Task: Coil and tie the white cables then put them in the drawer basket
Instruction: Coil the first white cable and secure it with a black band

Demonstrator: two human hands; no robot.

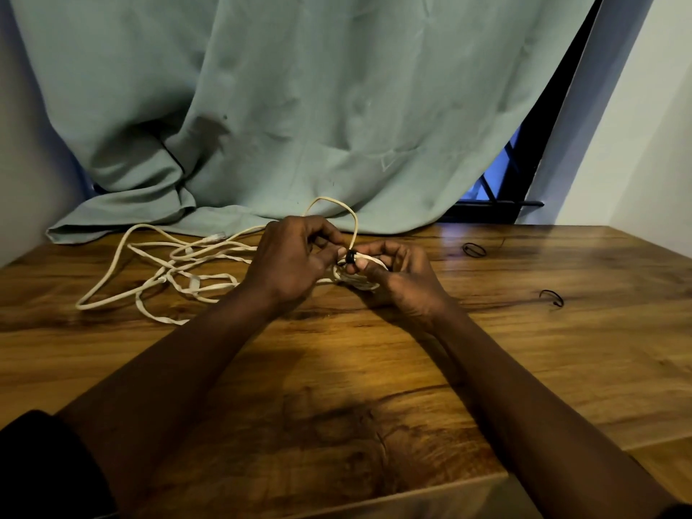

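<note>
Frame centre: the right hand [404, 275] grips a small coil [357, 282] so its turns cannot spring apart, while the left hand [296, 256] pinches the band [351, 255] wrapped round it. Loose cables [168, 271] lie centre-left on the table [337, 368], spare bands [473, 249] at right; no basket in view

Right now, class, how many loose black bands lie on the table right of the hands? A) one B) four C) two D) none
C: one loose black band lies farther off and a second loose band nearer, both on the table right of the right hand, which holds the coiled white cable.
</note>
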